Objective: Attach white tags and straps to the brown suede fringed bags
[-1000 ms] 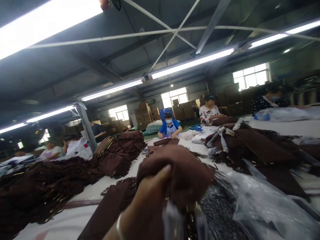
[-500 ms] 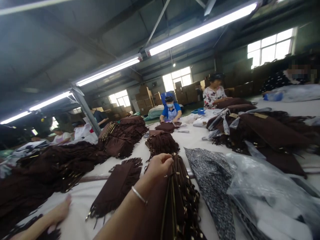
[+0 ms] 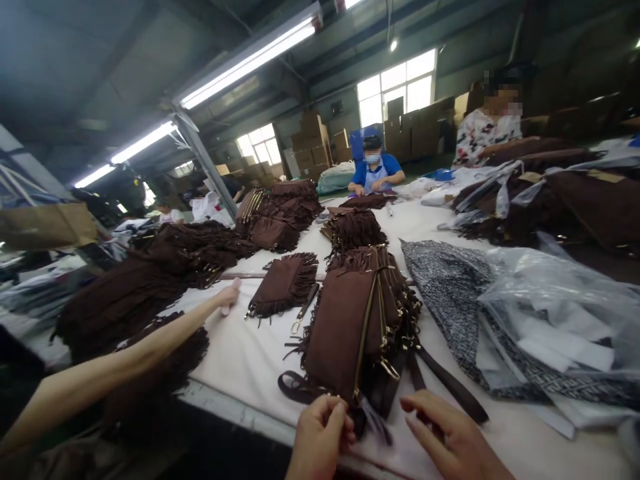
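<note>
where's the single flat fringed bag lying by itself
In the head view, the single fringed bag lies left of centre on the white table, between the co-worker's hand and the bag stack.

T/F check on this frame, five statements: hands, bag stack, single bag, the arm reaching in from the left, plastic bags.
1. Both of the wearer's hands, left hand and right hand, are at the near end of the brown bag stack. True.
2. The stack is red. False: dark brown with gold zips.
3. A single fringed bag lies flat left of the stack. True.
4. The other person's arm grips that single bag. False: its fingertips rest on the white table beside it.
5. Clear plastic bags lie right of the stack. True.
</note>
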{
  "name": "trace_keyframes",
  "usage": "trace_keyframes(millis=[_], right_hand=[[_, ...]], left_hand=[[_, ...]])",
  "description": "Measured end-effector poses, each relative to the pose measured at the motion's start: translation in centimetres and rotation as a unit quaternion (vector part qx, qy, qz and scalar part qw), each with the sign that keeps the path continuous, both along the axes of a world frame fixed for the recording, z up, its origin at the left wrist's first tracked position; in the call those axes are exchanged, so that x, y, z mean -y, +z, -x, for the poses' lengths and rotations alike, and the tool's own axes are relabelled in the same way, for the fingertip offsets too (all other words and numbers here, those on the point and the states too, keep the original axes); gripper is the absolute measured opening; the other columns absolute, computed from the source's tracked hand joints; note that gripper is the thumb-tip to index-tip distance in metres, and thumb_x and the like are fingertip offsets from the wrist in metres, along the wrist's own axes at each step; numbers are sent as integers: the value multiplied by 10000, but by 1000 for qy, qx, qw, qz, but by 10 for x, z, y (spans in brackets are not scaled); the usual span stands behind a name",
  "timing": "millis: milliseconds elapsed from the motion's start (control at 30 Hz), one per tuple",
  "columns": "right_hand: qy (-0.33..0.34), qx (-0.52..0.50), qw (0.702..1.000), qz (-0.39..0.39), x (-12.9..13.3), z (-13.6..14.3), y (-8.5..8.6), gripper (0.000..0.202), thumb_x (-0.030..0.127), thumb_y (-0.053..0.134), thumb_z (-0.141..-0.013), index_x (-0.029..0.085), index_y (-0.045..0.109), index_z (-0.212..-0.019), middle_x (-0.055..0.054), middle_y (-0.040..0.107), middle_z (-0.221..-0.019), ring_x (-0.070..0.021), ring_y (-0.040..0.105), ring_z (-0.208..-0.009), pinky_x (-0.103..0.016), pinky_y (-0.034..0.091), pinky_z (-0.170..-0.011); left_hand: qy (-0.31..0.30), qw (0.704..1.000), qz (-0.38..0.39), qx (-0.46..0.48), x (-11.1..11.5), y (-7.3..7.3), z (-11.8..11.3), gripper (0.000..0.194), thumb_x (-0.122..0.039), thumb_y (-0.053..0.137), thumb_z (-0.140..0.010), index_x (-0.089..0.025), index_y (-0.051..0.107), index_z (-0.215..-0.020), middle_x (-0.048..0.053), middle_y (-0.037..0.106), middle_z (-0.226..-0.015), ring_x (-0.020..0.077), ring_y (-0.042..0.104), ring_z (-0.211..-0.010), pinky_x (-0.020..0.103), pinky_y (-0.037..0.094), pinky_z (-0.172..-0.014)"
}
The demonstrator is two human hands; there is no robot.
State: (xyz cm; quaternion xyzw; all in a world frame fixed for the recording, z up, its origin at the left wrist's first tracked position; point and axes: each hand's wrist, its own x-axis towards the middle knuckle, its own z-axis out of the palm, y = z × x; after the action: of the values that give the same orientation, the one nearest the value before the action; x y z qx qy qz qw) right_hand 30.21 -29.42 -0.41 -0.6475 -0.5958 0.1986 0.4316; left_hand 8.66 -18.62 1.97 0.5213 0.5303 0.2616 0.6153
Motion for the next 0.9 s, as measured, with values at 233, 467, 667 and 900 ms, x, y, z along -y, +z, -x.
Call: trace_keyframes(millis=[233, 467, 667, 900], right_hand=[[25, 22, 997, 69, -41, 57, 16, 157, 257, 576, -823, 189, 715, -796, -84, 667, -873, -231, 622, -874, -352, 493, -829], [85, -355, 922, 125, -51, 36, 53, 272, 396, 730, -714, 168, 638, -600, -111, 677, -1126, -284, 585, -1080, -365, 431, -914], [71, -575, 806, 118, -63, 21, 81, 204, 305, 804, -660, 162, 695, -754, -65, 698, -984, -176, 629, -853, -319, 489, -834], [133, -642, 750, 82, -92, -1, 94, 203, 334, 742, -740, 164, 634, -769, -31, 692, -781, -134, 648, -713, -270, 525, -745]], left_hand=[[-5, 998, -66, 4, 8, 1, 11, 336, -501, 621, -776, -166, 638, -784, 19, 642, -647, 159, 597, -589, 256, 443, -551], [35, 996, 42, 75, -11, 2, 14, 415, -570, 658, -707, -163, 620, -781, -26, 557, -594, 88, 446, -448, 202, 313, -433], [-85, 977, -194, -29, -18, 36, 9, 400, -506, 537, -853, -171, 701, -710, 10, 549, -583, 150, 496, -579, 253, 365, -549], [-130, 911, -374, -114, -24, 66, -24, 177, -318, 630, -781, -210, 664, -645, 71, 603, -772, 206, 569, -752, 298, 406, -705]])
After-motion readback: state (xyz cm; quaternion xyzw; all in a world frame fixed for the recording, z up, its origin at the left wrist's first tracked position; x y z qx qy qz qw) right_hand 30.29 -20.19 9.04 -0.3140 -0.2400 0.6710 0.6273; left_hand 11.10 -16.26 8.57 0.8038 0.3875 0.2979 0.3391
